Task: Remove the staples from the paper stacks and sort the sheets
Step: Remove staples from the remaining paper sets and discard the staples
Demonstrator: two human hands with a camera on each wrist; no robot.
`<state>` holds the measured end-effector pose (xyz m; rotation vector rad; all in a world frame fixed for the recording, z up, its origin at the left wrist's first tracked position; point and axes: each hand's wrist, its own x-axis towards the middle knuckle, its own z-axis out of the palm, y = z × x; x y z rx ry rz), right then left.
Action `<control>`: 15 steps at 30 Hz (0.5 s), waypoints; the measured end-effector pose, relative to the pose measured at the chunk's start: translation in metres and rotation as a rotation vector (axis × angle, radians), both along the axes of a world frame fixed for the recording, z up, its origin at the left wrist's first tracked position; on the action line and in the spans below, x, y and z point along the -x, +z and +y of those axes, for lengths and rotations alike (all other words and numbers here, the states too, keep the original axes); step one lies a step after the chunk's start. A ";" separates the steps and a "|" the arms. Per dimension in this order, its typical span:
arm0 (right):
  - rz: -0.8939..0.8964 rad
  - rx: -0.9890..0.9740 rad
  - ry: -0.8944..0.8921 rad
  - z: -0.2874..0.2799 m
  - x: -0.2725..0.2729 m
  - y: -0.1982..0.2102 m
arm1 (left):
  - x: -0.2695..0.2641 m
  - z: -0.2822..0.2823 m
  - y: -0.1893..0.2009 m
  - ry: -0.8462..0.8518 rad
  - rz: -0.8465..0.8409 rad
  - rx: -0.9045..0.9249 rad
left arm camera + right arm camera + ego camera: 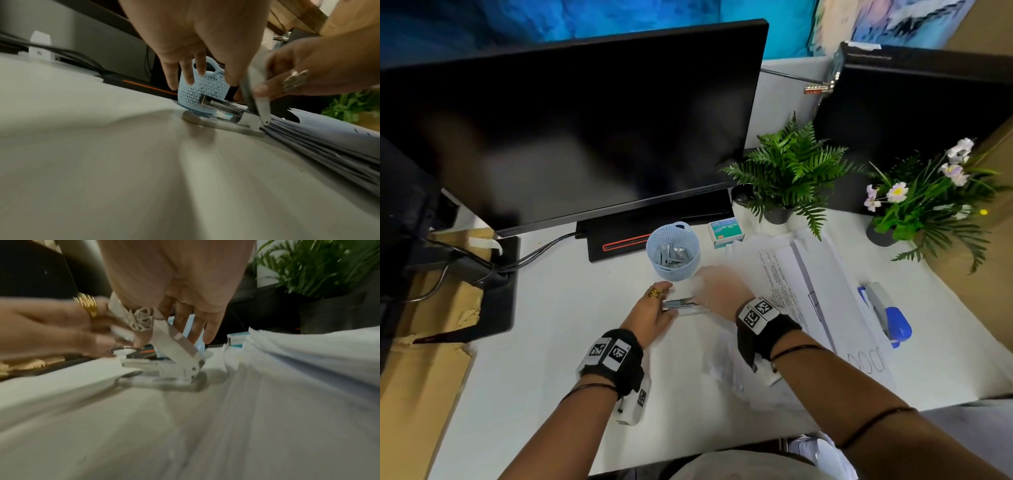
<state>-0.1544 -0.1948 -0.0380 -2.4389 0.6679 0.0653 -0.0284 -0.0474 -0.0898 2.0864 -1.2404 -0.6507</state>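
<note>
A white stapler [681,304] lies on the white desk between my hands, its base flat and its top cover [257,91] tilted up, so the metal magazine [222,106] shows. My left hand [662,301], with a gold ring, holds the stapler's front end [123,352]. My right hand [703,294], with a butterfly ring [141,319], pinches the raised cover [174,344]. Paper stacks [801,274] lie just right of the stapler, fanned edges [329,146] close to its hinge. Motion blurs both hands.
A pale blue mesh basket [674,270] with metal strips inside stands just behind the stapler. A staple box [726,233] sits right of it. A blue stapler [887,315] lies on the papers. Monitor [571,130] behind, plants [791,171] at right, cardboard [424,359] at left.
</note>
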 end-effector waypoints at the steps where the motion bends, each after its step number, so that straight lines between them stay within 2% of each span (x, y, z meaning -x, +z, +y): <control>1: 0.020 -0.004 0.020 0.004 -0.003 -0.008 | 0.001 0.004 0.002 -0.010 -0.004 0.032; 3: 0.067 -0.021 0.059 0.011 -0.009 -0.023 | 0.004 0.015 0.007 -0.024 -0.074 0.102; 5: 0.094 -0.029 0.078 0.015 -0.011 -0.034 | 0.007 0.025 0.008 -0.084 -0.300 0.116; 7: 0.088 -0.019 0.068 0.015 -0.012 -0.042 | 0.009 0.031 0.009 -0.196 -0.488 -0.030; 10: 0.076 0.000 0.073 0.016 -0.012 -0.048 | 0.014 0.034 0.006 -0.259 -0.508 -0.375; 15: 0.140 0.047 0.137 0.018 -0.011 -0.049 | 0.021 0.030 -0.005 -0.219 -0.478 -0.525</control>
